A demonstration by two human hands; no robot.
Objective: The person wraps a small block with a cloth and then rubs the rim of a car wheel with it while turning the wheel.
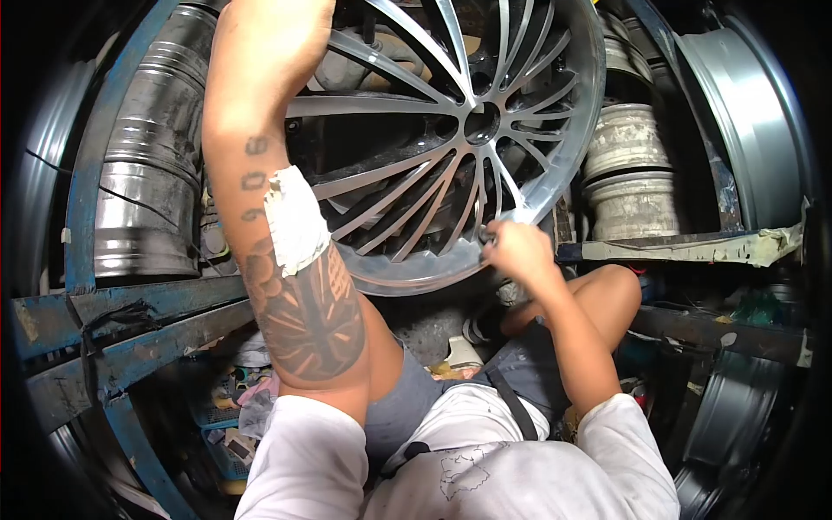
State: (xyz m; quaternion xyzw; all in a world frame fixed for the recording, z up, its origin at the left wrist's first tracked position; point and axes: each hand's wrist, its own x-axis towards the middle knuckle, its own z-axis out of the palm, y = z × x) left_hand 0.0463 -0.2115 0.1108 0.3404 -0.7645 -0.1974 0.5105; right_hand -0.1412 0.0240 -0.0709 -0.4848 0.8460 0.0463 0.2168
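A large multi-spoke wheel rim [481,124] with silver spoke faces and dark gaps fills the upper middle. At its lower right edge is my right hand [522,253], fingers closed around something small and dark that I cannot make out. My left arm, tattooed and with a white patch [297,221] stuck on it, reaches up along the rim's left side. Of my left hand [273,43], only the back and wrist area show at the top edge; its fingers are out of frame.
Stacked metal rims [152,195] stand on the left behind a blue frame [95,173]. More worn rims [631,204] are stacked on the right, beside a large silver rim [750,130]. A blue basket [227,455] with small items lies low left. My bent legs are below the wheel.
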